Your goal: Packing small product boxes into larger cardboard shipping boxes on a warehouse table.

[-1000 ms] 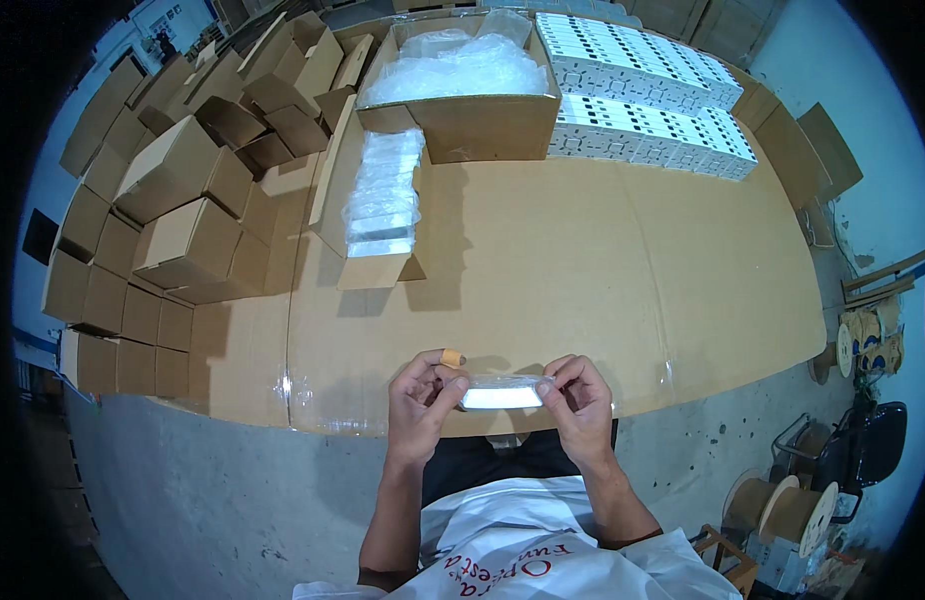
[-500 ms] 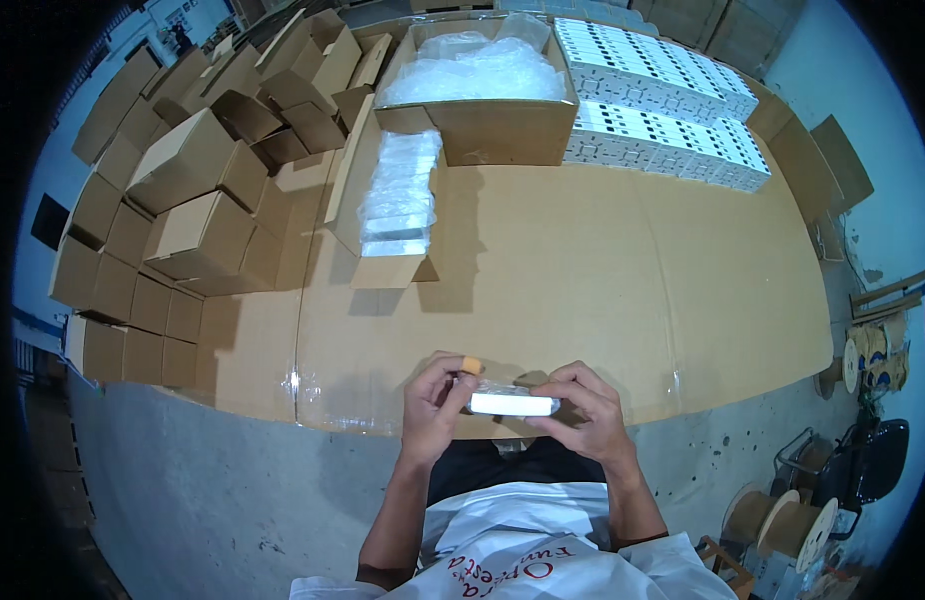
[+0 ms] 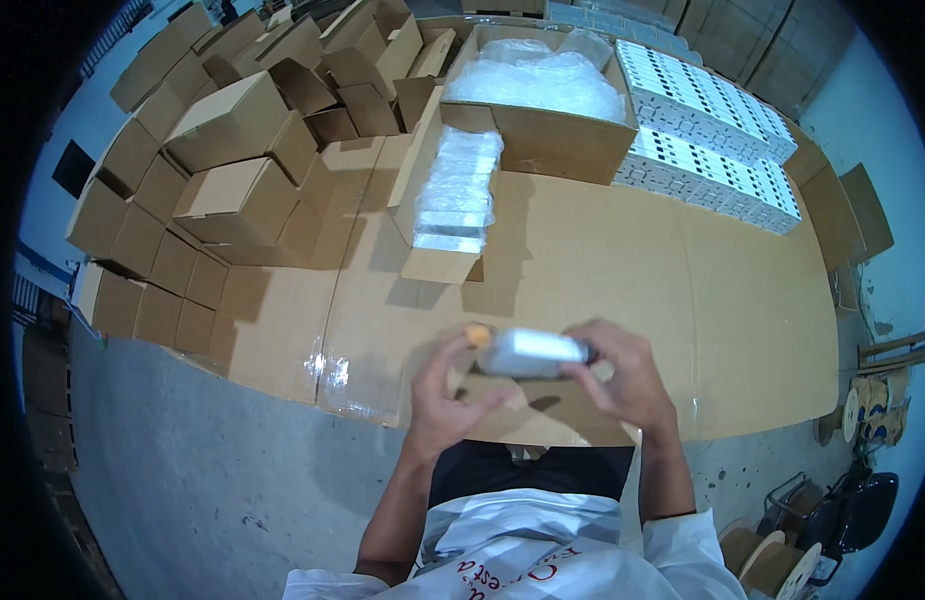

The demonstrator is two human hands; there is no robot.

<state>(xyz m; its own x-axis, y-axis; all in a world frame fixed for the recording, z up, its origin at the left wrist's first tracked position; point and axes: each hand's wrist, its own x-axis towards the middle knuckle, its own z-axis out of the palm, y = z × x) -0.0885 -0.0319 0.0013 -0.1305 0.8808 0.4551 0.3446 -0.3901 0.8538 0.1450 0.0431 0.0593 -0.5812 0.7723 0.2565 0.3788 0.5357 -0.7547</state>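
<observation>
A small flat white box in clear wrap (image 3: 536,353), blurred by motion, is held above the table's near edge. My right hand (image 3: 631,375) grips its right end between thumb and fingers. At the other end is my left hand (image 3: 448,400), its thumb spread well away from the fingers. An orange band on one left fingertip is next to the box's left end; whether it touches is hard to tell. Farther off stands an open narrow carton (image 3: 438,265) with a row of similar wrapped flat boxes (image 3: 458,190) in it.
A large carton (image 3: 558,140) of bubble-wrap bags (image 3: 543,80) is at the back. White printed boxes (image 3: 708,165) are stacked to its right. Brown cartons (image 3: 238,205) fill the left side of the cardboard-covered table (image 3: 593,260). Cable reels (image 3: 778,565) and a black chair (image 3: 868,510) stand lower right.
The wrapped box has moved up and to the right, away from my body. My left thumb has come off it, while my right hand keeps its grip. The view has also turned.
</observation>
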